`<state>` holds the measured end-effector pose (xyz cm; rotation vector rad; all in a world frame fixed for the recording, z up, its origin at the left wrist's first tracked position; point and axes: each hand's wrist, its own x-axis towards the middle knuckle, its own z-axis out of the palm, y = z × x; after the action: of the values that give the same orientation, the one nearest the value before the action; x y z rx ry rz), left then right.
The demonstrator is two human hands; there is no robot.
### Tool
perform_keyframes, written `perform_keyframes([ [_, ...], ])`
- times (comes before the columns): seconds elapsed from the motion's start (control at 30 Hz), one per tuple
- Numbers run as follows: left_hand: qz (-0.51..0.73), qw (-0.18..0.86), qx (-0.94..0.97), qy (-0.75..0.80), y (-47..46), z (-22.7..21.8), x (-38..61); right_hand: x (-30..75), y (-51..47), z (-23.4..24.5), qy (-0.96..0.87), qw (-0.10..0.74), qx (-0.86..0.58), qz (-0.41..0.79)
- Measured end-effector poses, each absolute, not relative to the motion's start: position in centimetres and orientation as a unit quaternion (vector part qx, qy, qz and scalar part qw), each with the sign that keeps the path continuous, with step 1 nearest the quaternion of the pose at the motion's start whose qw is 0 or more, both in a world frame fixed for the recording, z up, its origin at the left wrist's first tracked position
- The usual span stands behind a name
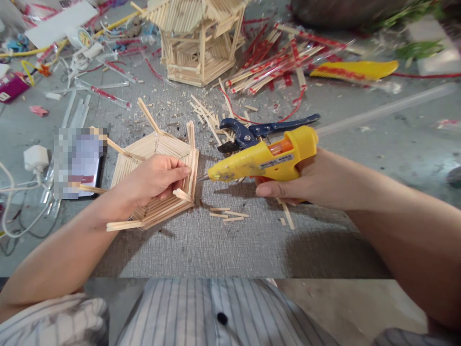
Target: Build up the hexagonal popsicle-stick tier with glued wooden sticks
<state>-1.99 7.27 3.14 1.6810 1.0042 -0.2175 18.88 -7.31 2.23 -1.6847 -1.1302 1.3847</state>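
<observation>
A hexagonal base of thin wooden sticks [165,209] lies on the table, with short paired posts rising from its corners. My left hand [162,175] reaches over it, thumb and fingers pinched on a stick along its right edge. The fingertips partly hide what is between them. My right hand [297,185] is wrapped round the grip of a yellow hot glue gun [257,161]. The gun's metal nozzle points left, close beside the base's right edge. A clear glue stick [385,108] sticks out of its rear.
Behind the gun lies a blue-handled cutter [248,134] amid loose stick pieces. A stick-built pavilion [201,48] stands at the back, beside red-wrapped stick bundles [273,62] and a yellow-handled tool [355,69]. A phone [84,163] and white charger [36,157] are at left.
</observation>
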Motion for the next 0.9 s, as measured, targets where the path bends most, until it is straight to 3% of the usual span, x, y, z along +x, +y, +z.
perform_keyframes([
  [0.3,-0.097,0.549,0.721,0.411,7.4,2.9,-2.0,18.8,-7.6,1.9,-0.452,0.31,-0.673,0.497],
  [0.73,-0.08,0.549,0.716,0.424,7.0,3.2,-1.9,23.0,-7.6,1.8,-0.407,0.509,-0.591,0.476],
  [0.9,-0.065,0.542,0.735,0.402,6.9,3.2,-2.0,23.4,-7.4,1.2,-0.369,0.534,-0.584,0.489],
])
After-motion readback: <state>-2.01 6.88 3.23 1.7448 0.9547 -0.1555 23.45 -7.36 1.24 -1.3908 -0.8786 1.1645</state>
